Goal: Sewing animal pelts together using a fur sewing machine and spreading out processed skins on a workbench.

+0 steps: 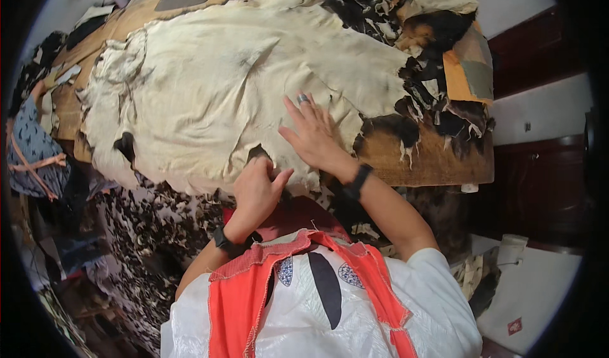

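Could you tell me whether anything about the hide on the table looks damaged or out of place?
Yes: the pale hide has a dark hole at its near edge, beside the left hand. Its right margin is ragged and torn into strips.

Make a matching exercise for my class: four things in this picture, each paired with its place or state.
Things:
1. right hand
2. left hand
3. pale hide
4. ring

Places or states:
a. spread across the wooden table
b. on a finger
c. flat, fingers spread on the hide
d. curled at the hide's near edge

Pairs: 1-c, 2-d, 3-a, 4-b
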### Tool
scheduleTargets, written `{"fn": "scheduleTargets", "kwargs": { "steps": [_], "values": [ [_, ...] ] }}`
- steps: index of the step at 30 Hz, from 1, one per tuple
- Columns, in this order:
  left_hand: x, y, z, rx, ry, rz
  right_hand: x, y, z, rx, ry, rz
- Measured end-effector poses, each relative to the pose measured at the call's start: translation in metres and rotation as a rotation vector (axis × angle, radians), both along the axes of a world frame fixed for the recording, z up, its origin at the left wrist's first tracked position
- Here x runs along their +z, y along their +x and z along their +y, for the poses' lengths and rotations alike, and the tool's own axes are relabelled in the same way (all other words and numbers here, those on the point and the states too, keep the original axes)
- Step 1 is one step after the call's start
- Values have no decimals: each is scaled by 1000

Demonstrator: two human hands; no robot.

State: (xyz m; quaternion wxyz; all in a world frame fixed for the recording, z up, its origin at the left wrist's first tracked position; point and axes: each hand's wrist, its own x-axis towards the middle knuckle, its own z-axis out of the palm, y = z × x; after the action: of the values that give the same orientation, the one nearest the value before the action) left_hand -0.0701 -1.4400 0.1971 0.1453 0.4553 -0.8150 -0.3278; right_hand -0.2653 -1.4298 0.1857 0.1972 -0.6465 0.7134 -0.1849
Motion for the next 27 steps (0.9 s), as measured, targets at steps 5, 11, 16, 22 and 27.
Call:
{"fn": "scheduleTargets", "kwargs": {
  "steps": [5,11,16,22,27],
  "values": [
    [-10,-6,24,92,-98,-18,-29,6,-8,-61,-20,267],
    [-31,19,32,65,395,141,-31,13,-9,-53,-22,378],
    [-52,36,37,153,765,653,-25,13,-8,-53,51,431],
    [-53,55,35,197,755,693,-25,20,-18,-61,9,390],
    [-50,98,26,367,263,408,-27,6,-9,-81,33,363]
  ]
}}
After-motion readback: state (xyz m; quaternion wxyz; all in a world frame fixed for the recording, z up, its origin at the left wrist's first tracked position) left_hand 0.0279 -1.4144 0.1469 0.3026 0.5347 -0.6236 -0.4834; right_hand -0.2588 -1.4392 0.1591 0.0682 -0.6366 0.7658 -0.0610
